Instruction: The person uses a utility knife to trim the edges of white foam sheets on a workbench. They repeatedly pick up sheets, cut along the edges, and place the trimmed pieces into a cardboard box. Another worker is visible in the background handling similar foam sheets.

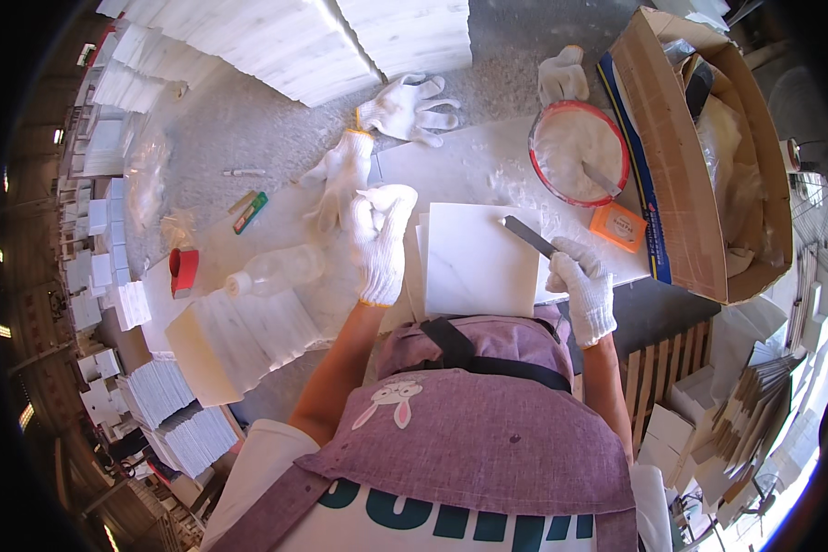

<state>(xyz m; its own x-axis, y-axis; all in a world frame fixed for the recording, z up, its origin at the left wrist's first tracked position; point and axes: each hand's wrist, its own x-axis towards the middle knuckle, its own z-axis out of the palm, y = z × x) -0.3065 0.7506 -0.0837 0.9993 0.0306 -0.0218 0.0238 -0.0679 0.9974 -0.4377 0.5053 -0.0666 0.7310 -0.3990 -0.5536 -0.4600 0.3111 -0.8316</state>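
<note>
My left hand point(381, 244), in a white knitted glove, is raised over the table left of a white marble-look tile point(478, 267). Its fingers are curled in, and nothing shows in them. In my right hand point(582, 287), also gloved, is a putty knife with a narrow grey blade point(530, 236). The blade points up and left over the tile's right part, with a whitish tip; whether it touches the tile I cannot tell. Another tile edge shows beneath at the left. The tile's near edge meets my purple apron point(488, 432).
Loose white gloves point(408, 109) lie beyond my hands. At right stand a red-rimmed tub point(535, 156) of white powder or paste, an orange box point(618, 227) and a large open carton point(649, 138). Left are a clear bottle point(281, 270), a red tape-like roll point(183, 272) and marble-look slabs point(248, 340).
</note>
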